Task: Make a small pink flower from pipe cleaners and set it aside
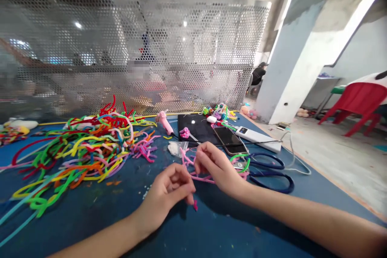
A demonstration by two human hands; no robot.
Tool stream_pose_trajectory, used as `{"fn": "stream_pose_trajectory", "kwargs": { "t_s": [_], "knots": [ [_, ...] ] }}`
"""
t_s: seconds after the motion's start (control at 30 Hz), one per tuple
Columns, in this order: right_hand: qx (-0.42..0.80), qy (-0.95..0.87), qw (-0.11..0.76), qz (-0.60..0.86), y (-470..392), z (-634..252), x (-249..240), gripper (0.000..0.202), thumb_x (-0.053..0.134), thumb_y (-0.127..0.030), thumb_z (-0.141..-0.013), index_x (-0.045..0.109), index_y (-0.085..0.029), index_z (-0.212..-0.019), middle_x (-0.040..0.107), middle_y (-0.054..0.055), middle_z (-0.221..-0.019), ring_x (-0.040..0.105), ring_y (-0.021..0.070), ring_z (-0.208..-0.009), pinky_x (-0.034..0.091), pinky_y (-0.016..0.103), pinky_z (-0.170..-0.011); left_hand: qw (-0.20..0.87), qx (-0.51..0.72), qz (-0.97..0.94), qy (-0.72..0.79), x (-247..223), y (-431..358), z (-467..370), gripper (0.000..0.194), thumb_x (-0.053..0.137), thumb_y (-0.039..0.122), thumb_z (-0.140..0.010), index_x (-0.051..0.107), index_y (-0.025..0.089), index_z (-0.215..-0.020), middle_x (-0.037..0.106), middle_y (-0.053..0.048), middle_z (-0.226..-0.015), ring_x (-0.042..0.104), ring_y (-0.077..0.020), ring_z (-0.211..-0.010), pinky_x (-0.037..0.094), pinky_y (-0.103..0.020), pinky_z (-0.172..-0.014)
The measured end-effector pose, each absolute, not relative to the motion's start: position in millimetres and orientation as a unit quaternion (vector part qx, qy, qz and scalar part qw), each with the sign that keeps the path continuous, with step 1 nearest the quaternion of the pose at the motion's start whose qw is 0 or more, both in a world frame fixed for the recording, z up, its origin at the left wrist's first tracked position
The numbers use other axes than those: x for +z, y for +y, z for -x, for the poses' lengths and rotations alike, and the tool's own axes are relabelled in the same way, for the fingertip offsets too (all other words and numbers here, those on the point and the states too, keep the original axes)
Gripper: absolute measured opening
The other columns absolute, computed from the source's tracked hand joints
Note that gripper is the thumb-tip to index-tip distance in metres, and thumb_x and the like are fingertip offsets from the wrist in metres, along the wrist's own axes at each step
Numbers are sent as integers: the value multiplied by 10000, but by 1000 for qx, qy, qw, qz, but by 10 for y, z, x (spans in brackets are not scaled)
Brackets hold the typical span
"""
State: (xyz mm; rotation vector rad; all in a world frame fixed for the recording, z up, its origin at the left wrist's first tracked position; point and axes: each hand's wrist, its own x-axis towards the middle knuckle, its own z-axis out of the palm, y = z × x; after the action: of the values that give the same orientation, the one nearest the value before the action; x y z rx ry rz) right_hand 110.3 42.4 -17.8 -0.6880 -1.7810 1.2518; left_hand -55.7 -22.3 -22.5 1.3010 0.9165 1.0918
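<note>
My left hand [172,193] is closed in the middle foreground, thumb against curled fingers. A short magenta piece of fuzzy pipe cleaner [195,205] sticks out below its fingertips. Just beyond it, my right hand [216,165] bends down with its fingers pressed together; whatever lies between them is hidden. Pink pipe cleaners [202,179] lie on the table under and around the right fingers. Dark blue scissor handles [272,181] rest beside the right wrist, near a bent green pipe cleaner [246,165]. A small clear bag with white contents [177,149] lies beyond both hands.
A big tangle of coloured pipe cleaners [87,149] covers the left of the blue table [169,238]. Behind my hands are a pink glue gun [165,123], a black flat box [196,127], a phone [228,140] and a white power strip [258,139] with cables. A perforated metal screen [181,56] stands behind.
</note>
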Motion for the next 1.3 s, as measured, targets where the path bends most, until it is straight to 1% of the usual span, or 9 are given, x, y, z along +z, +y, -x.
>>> {"fn": "stream_pose_trajectory", "kwargs": {
  "t_s": [0.17, 0.3, 0.4, 0.47, 0.6, 0.77, 0.87, 1.0, 1.3],
  "knots": [
    [558, -673, 416, 252, 155, -1137, -315, 254, 425, -420, -950, 470, -187, -862, 591, 43, -935, 546, 123, -805, 451, 287, -759, 496, 505, -566, 422, -237, -203, 558, 162, 654, 246, -810, 502, 191, -810, 582, 62, -656, 582, -82, -591, 439, -192, -583],
    [577, -671, 414, 214, 94, -1098, -328, 232, 442, -416, -947, 471, -197, -876, 559, 54, -1048, 529, 135, -934, 408, 320, -906, 359, 515, -633, 454, -309, -252, 591, 121, 640, 239, -828, 523, 217, -845, 617, 43, -779, 612, -106, -720, 456, -212, -656],
    [615, -651, 401, 190, 44, -1079, -311, 229, 427, -422, -955, 430, -215, -857, 563, 23, -961, 498, 103, -746, 424, 276, -772, 218, 504, -714, 435, -370, -313, 624, 94, 595, 188, -863, 534, 246, -903, 614, 30, -885, 614, -124, -851, 461, -252, -784],
    [621, -651, 391, 195, 11, -1085, -301, 249, 408, -431, -962, 399, -220, -830, 549, -4, -863, 403, 85, -605, 384, 245, -629, 123, 490, -762, 406, -396, -347, 640, 145, 580, 141, -866, 538, 258, -941, 608, 26, -903, 586, -132, -905, 442, -262, -813],
    [624, -655, 384, 189, -34, -1115, -294, 248, 370, -416, -982, 383, -216, -836, 514, -14, -808, 340, 83, -582, 291, 234, -526, -15, 464, -810, 357, -391, -394, 633, 215, 598, 76, -841, 517, 241, -952, 661, 50, -845, 542, -138, -865, 369, -289, -849],
    [619, -668, 367, 192, -59, -1128, -324, 256, 352, -412, -990, 426, -192, -883, 474, -7, -821, 397, 79, -656, 342, 224, -584, -52, 441, -832, 333, -350, -416, 590, 277, 605, 16, -813, 489, 226, -950, 703, 63, -813, 547, -144, -823, 313, -342, -881],
    [646, -647, 362, 183, -72, -1116, -363, 269, 350, -439, -982, 384, -201, -863, 454, -29, -764, 421, 67, -597, 343, 215, -542, -46, 432, -840, 326, -344, -410, 580, 275, 585, 5, -819, 486, 225, -952, 708, 56, -810, 550, -149, -828, 306, -359, -887],
    [682, -611, 350, 198, -77, -1100, -406, 265, 354, -449, -977, 358, -213, -855, 353, -78, -644, 311, 54, -496, 268, 193, -462, -40, 432, -842, 321, -352, -399, 579, 275, 580, -16, -810, 483, 207, -940, 700, 43, -810, 543, -150, -839, 321, -362, -886],
    [574, -692, 351, 261, -62, -1114, -377, 299, 356, -454, -970, 400, -196, -825, 358, -52, -699, 318, 78, -579, 311, 223, -533, -56, 435, -839, 321, -343, -410, 538, 269, 584, -21, -800, 488, 195, -929, 694, 37, -793, 565, -146, -812, 343, -377, -888]
  ]
}}
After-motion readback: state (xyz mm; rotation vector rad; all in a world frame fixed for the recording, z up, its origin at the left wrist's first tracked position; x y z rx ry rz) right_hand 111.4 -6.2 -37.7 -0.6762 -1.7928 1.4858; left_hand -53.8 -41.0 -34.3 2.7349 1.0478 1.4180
